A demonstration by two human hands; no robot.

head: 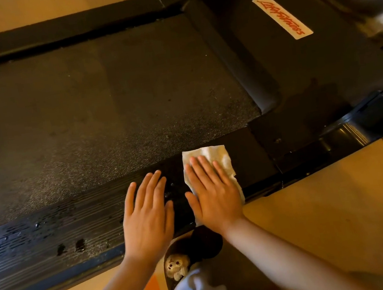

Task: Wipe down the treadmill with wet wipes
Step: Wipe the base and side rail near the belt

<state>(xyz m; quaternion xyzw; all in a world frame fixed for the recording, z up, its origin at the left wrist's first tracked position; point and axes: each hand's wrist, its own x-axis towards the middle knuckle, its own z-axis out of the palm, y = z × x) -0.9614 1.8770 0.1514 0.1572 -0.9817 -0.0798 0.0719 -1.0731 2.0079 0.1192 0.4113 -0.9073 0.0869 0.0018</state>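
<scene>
right hand (213, 191) flat, fingers straight, pressing wet wipe (214, 156) onto treadmill side rail (50, 240) — left hand (147, 216) flat beside, empty. I'd hold pressure even, stroke along ribs.

White wet wipe (215, 161), black ribbed treadmill side rail (50, 235), dark speckled belt (94, 114), red-on-white logo sticker (282, 17)

right hand (213, 192) flat on wet wipe (219, 156), treadmill (105, 108)

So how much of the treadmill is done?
The near side rail glistens wet left of the hands, likely wiped. The right hand presses the wipe flat on that rail; the left hand lies beside it. The belt shows specks; it and the motor cover probably remain.
</scene>
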